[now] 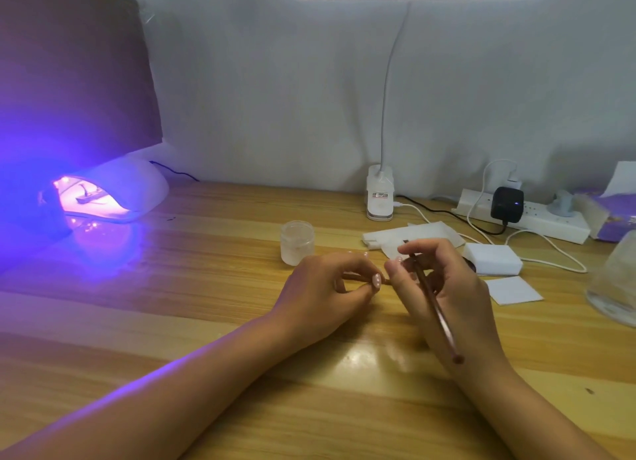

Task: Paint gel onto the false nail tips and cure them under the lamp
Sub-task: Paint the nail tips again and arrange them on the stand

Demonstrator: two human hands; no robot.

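Violet glow spills from the curing lamp (137, 187) at far left, where a small holder (87, 196) sits inside. Right of it a frosted jar (297, 241) stands on the desk (206, 287). Next, the left hand (323, 294) has its fingers curled, pinching a thin stick (356, 277); the false nail tip (386, 281) at its end shows only as a small blur. Just beside it, the right hand (447, 287) grips a brush (435, 308), fingers closed round the handle, bristles hidden. A loose pinch could let the stick roll and smear wet gel; an overloaded brush may flood the tip's edges.
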